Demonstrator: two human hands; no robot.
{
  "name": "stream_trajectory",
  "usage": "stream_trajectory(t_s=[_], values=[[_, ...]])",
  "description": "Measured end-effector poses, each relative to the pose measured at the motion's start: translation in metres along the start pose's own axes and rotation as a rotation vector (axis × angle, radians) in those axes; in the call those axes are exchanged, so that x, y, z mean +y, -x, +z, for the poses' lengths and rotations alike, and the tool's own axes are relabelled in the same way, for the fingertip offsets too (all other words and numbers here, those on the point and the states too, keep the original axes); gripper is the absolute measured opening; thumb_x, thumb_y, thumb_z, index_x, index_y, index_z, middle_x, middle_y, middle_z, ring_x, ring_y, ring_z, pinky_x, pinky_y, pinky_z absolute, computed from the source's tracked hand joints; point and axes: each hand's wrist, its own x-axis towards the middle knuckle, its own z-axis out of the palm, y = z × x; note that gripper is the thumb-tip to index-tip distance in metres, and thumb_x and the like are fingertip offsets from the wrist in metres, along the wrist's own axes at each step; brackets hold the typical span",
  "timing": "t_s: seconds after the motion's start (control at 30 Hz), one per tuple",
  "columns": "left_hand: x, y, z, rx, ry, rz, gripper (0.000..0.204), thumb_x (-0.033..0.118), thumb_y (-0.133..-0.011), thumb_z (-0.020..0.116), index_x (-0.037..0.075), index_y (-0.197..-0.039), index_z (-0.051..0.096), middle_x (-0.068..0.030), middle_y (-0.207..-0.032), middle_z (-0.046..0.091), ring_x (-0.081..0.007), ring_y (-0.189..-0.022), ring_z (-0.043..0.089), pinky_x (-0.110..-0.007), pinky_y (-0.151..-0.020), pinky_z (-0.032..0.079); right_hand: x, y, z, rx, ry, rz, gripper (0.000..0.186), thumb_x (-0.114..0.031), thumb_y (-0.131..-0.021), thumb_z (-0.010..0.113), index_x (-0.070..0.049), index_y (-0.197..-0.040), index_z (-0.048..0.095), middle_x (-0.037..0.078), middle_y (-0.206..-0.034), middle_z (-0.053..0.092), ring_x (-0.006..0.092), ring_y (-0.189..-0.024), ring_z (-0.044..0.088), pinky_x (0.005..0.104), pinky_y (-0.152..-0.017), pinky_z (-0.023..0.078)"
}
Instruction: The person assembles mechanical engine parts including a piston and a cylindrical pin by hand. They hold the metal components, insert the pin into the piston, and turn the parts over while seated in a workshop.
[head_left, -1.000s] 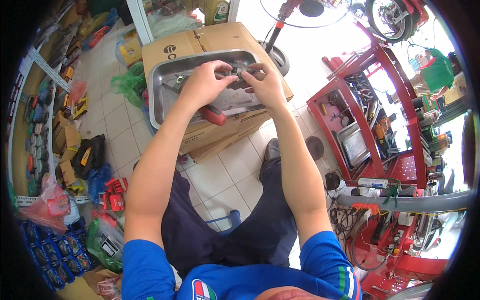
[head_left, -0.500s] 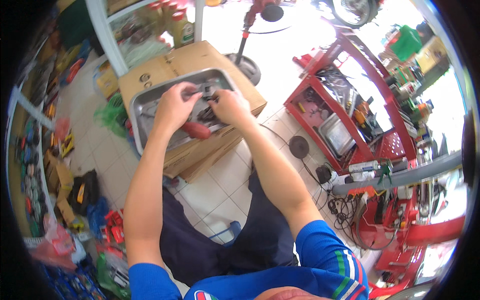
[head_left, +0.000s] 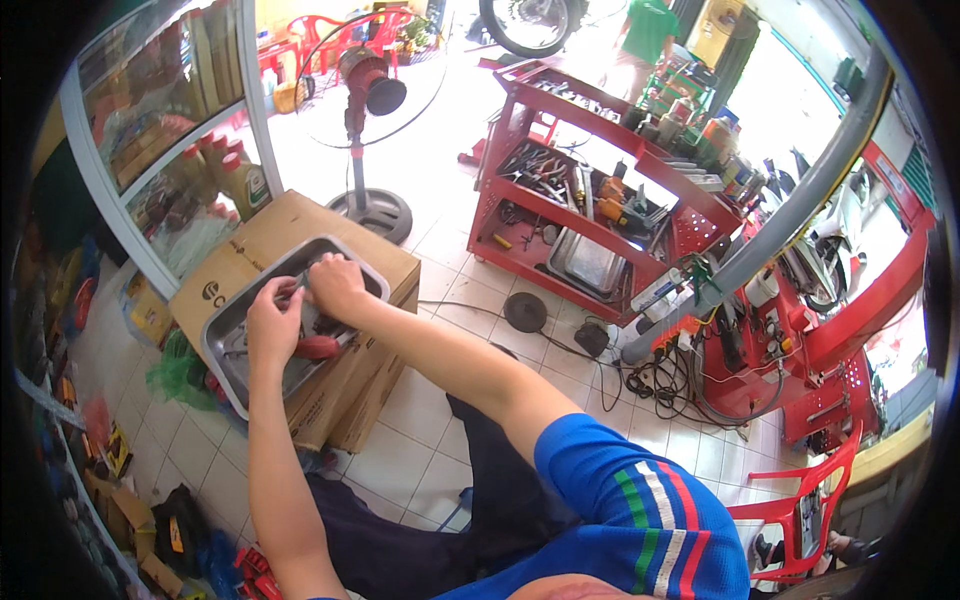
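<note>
My left hand [head_left: 274, 322] and my right hand [head_left: 338, 284] work close together over a metal tray [head_left: 222, 372]. The fingers of both are closed in a pinch around small dark parts, too blurred to name. A red rounded object [head_left: 317, 347], perhaps a handle, lies in the tray just below my hands. Other small metal pieces are in the tray, partly hidden by my hands. The tray rests on a cardboard box [head_left: 392, 275].
Behind the box stands a fan [head_left: 372, 90] on a round base. To the right is a red tool cart [head_left: 490, 215] loaded with tools. Cables [head_left: 650, 375] lie on the tiled floor. A glass cabinet [head_left: 180, 140] stands at the left. A person in green [head_left: 648, 32] is far off.
The view has swung up and to the right, so the tray and hands sit lower and further left. Both hands stay together over the tray, fingers still pinched.
</note>
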Motion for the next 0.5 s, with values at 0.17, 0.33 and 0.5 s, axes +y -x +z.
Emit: stream_trajectory(t_s=[0.17,0.33,0.5], values=[[0.0,0.004,-0.004,0.017,-0.041,0.002,0.023,0.009,-0.088,0.065,0.001,-0.109,0.065,-0.0142,-0.102,0.069,-0.0248,-0.088,0.068,-0.035,-0.082,0.053,0.002,0.006,-0.011,0.023,-0.169,-0.006,0.036,-0.033,-0.076,0.075,0.001,-0.089,0.072,0.021,-0.099,0.066,0.033,-0.097,0.066,0.0419,-0.077,0.056],[0.006,0.01,-0.014,-0.004,-0.254,0.115,0.058,0.002,-0.076,0.071,0.007,-0.131,0.053,-0.0156,-0.134,0.053,-0.0305,-0.125,0.051,-0.041,-0.103,0.042,0.01,0.026,-0.061,-0.13,-0.477,-0.019,0.035,-0.025,-0.08,0.074,0.001,-0.101,0.065,0.019,-0.101,0.065,0.037,-0.102,0.061,0.0445,-0.089,0.048],[0.008,0.009,0.002,0.017,-0.272,0.184,0.062,0.002,-0.077,0.072,0.008,-0.135,0.051,-0.0158,-0.129,0.057,-0.0325,-0.119,0.056,-0.041,-0.099,0.045,0.015,0.036,-0.081,-0.009,-0.636,-0.075,0.032,-0.02,-0.078,0.073,0.0,-0.101,0.064,0.02,-0.106,0.063,0.0372,-0.102,0.061,0.0451,-0.089,0.048]])
